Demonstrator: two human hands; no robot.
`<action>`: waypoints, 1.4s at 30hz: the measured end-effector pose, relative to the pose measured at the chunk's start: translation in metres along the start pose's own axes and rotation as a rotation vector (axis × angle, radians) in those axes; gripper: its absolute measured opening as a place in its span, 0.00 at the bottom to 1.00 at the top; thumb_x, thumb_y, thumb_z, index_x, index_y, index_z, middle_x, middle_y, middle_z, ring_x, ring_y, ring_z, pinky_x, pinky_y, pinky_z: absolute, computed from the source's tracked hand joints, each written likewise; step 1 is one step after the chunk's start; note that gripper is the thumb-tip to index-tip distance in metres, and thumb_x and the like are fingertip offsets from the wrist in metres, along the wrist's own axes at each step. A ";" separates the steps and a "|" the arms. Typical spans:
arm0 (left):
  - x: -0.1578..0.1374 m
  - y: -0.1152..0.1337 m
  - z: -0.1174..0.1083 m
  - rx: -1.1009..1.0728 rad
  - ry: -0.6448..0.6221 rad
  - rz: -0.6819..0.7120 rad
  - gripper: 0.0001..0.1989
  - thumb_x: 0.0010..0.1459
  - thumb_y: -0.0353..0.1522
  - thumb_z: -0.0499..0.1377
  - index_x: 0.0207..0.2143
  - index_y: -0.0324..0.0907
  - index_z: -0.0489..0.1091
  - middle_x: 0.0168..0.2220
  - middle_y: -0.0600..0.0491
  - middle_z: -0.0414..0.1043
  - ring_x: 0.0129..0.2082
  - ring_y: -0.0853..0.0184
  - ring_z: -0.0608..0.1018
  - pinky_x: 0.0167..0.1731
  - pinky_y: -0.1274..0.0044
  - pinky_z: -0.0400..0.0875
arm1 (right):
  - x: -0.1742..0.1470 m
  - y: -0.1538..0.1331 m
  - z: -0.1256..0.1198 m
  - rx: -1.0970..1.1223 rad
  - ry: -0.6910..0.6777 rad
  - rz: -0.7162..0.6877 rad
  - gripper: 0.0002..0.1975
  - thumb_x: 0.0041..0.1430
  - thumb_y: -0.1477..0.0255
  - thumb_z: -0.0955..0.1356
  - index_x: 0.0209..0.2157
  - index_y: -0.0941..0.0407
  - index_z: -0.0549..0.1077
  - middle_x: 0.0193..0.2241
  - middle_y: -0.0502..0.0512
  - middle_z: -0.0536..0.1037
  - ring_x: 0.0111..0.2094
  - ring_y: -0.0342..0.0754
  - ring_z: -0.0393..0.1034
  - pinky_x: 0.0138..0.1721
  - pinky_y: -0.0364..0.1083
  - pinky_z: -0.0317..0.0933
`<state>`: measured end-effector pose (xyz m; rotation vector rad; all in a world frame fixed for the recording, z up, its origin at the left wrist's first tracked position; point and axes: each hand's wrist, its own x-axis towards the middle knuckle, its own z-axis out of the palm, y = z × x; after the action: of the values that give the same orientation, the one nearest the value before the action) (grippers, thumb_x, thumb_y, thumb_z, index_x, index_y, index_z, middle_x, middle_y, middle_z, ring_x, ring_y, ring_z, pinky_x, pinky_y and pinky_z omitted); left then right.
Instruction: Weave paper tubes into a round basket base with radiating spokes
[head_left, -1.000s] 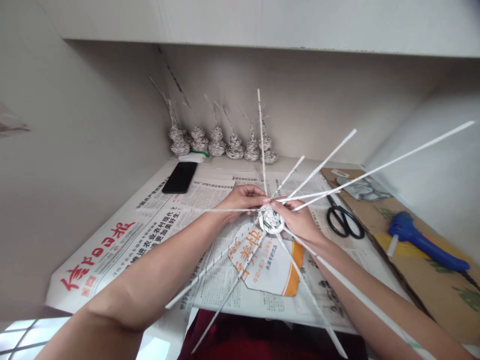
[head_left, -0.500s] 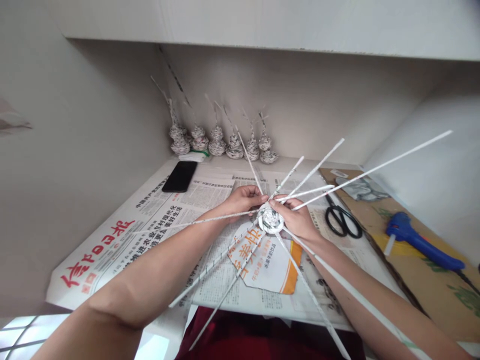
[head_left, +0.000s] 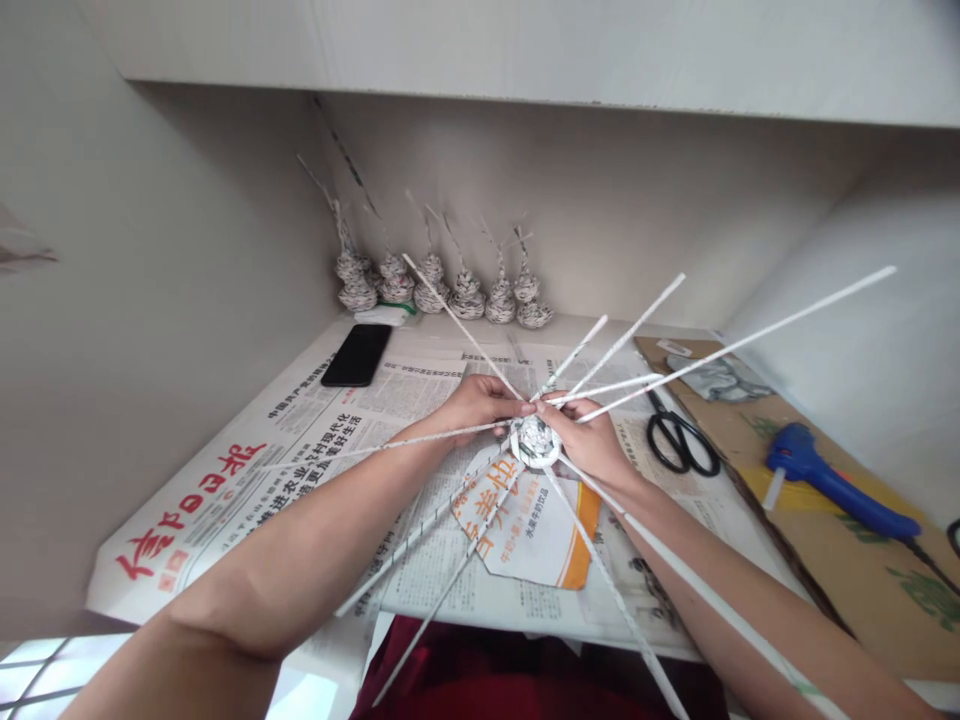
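Note:
Between my hands is a small round woven paper base (head_left: 535, 442), with several rolled-paper strips fanning out from it on all sides. My left hand (head_left: 491, 402) pinches at its far left edge, thumb and fingers closed by one rolled-paper strip (head_left: 461, 325) that points up and left. Gripping the far right rim, my right hand (head_left: 589, 430) has its thumb close to the left thumb; several strips pass by its fingers. Long strips also run toward me over both forearms' sides. Beneath the base lies a cut piece of printed carton (head_left: 529, 530).
Newspaper (head_left: 202, 500) covers the table. A black phone (head_left: 356, 355) lies at left. Several woven gourd shapes (head_left: 466, 295) line the back wall. At right are black scissors (head_left: 682, 442) and a blue glue gun (head_left: 840, 485) on cardboard (head_left: 892, 590). A shelf (head_left: 480, 50) overhangs.
The far strip by my left hand has swung left and lies lower. My hands stay at the rim, thumbs now closer together. The view has shifted slightly.

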<state>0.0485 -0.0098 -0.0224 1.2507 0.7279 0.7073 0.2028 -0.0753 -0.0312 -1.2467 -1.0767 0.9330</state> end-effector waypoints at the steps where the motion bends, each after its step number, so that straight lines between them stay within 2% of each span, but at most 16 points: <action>1: 0.000 0.000 0.000 -0.023 0.010 0.004 0.18 0.36 0.35 0.73 0.27 0.31 0.75 0.21 0.53 0.71 0.15 0.77 0.67 0.12 0.84 0.57 | 0.000 0.000 0.000 0.014 -0.005 -0.006 0.15 0.44 0.60 0.75 0.28 0.57 0.75 0.22 0.50 0.76 0.23 0.44 0.67 0.25 0.43 0.60; 5: 0.000 0.002 -0.001 -0.083 0.044 -0.046 0.15 0.38 0.34 0.72 0.27 0.33 0.75 0.23 0.51 0.73 0.19 0.74 0.72 0.16 0.84 0.65 | 0.002 0.001 -0.004 0.077 0.022 -0.010 0.16 0.46 0.59 0.74 0.22 0.56 0.70 0.18 0.47 0.72 0.20 0.42 0.64 0.22 0.42 0.58; 8: 0.000 0.002 -0.001 -0.069 0.018 -0.123 0.15 0.40 0.35 0.71 0.28 0.34 0.75 0.27 0.49 0.75 0.24 0.70 0.76 0.22 0.80 0.73 | 0.002 0.001 -0.006 0.080 0.034 -0.019 0.17 0.46 0.58 0.74 0.22 0.56 0.70 0.18 0.47 0.72 0.20 0.41 0.64 0.22 0.42 0.57; 11: 0.000 0.001 -0.001 -0.057 0.028 -0.132 0.15 0.40 0.34 0.71 0.27 0.34 0.74 0.24 0.52 0.72 0.23 0.70 0.75 0.24 0.77 0.75 | 0.002 0.001 -0.006 0.082 0.021 -0.029 0.15 0.48 0.58 0.73 0.28 0.56 0.75 0.20 0.48 0.74 0.19 0.42 0.65 0.20 0.42 0.57; 15: 0.002 0.000 -0.002 -0.084 0.076 -0.122 0.14 0.39 0.33 0.71 0.26 0.34 0.73 0.19 0.56 0.68 0.20 0.73 0.72 0.24 0.77 0.76 | 0.003 0.001 -0.004 0.067 0.086 -0.042 0.20 0.46 0.59 0.74 0.39 0.55 0.78 0.24 0.50 0.77 0.19 0.42 0.65 0.19 0.42 0.57; 18: 0.002 0.003 -0.003 -0.136 0.085 -0.124 0.14 0.39 0.31 0.71 0.27 0.34 0.72 0.23 0.53 0.72 0.22 0.71 0.75 0.24 0.77 0.76 | 0.002 -0.004 -0.003 0.152 0.094 -0.004 0.20 0.47 0.58 0.74 0.39 0.56 0.78 0.29 0.52 0.78 0.21 0.42 0.68 0.20 0.42 0.60; 22: 0.003 0.008 -0.008 -0.268 0.163 -0.091 0.14 0.40 0.28 0.71 0.29 0.36 0.71 0.28 0.52 0.75 0.26 0.68 0.78 0.23 0.78 0.76 | 0.002 -0.013 -0.005 0.308 -0.005 0.121 0.18 0.50 0.56 0.72 0.35 0.56 0.77 0.28 0.53 0.78 0.24 0.44 0.70 0.21 0.42 0.63; 25: 0.005 0.010 -0.013 -0.374 0.200 -0.074 0.14 0.41 0.26 0.70 0.31 0.37 0.71 0.30 0.51 0.76 0.27 0.67 0.79 0.22 0.78 0.76 | 0.003 -0.011 -0.008 0.319 -0.118 0.191 0.19 0.52 0.55 0.70 0.34 0.58 0.77 0.27 0.56 0.78 0.24 0.45 0.71 0.22 0.43 0.63; 27: 0.007 0.011 -0.015 -0.417 0.240 -0.065 0.12 0.42 0.25 0.69 0.31 0.37 0.71 0.30 0.51 0.76 0.27 0.68 0.79 0.22 0.79 0.76 | 0.003 -0.007 -0.009 0.280 -0.148 0.169 0.18 0.51 0.58 0.71 0.36 0.58 0.76 0.28 0.56 0.78 0.24 0.46 0.71 0.22 0.43 0.63; 30: 0.008 0.012 -0.014 -0.456 0.296 -0.039 0.09 0.45 0.25 0.68 0.30 0.36 0.72 0.29 0.50 0.76 0.26 0.69 0.78 0.23 0.80 0.76 | 0.000 -0.003 -0.008 0.223 -0.212 0.079 0.18 0.49 0.64 0.74 0.42 0.54 0.75 0.36 0.55 0.78 0.30 0.47 0.72 0.26 0.44 0.65; 32: 0.008 0.012 -0.012 -0.467 0.295 -0.034 0.07 0.46 0.25 0.67 0.30 0.35 0.72 0.29 0.50 0.76 0.26 0.69 0.78 0.24 0.80 0.77 | -0.004 -0.005 -0.006 0.200 -0.247 0.052 0.19 0.50 0.65 0.73 0.45 0.53 0.74 0.39 0.55 0.77 0.33 0.48 0.72 0.29 0.44 0.65; 36: 0.007 0.011 -0.006 -0.438 0.254 -0.054 0.07 0.47 0.24 0.66 0.31 0.34 0.73 0.30 0.49 0.76 0.27 0.68 0.78 0.25 0.79 0.77 | -0.005 -0.009 -0.007 0.186 -0.252 0.064 0.14 0.52 0.63 0.72 0.40 0.54 0.75 0.33 0.53 0.76 0.32 0.47 0.70 0.28 0.44 0.65; 42: 0.004 0.006 0.002 -0.351 0.280 -0.050 0.08 0.45 0.24 0.66 0.30 0.36 0.71 0.27 0.53 0.73 0.25 0.69 0.76 0.23 0.77 0.76 | 0.000 -0.006 -0.006 0.133 -0.162 0.103 0.17 0.50 0.58 0.72 0.36 0.57 0.76 0.25 0.52 0.74 0.25 0.45 0.67 0.22 0.42 0.61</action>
<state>0.0520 -0.0064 -0.0162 0.8198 0.8187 0.9360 0.2080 -0.0778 -0.0254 -1.1401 -1.0654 1.1814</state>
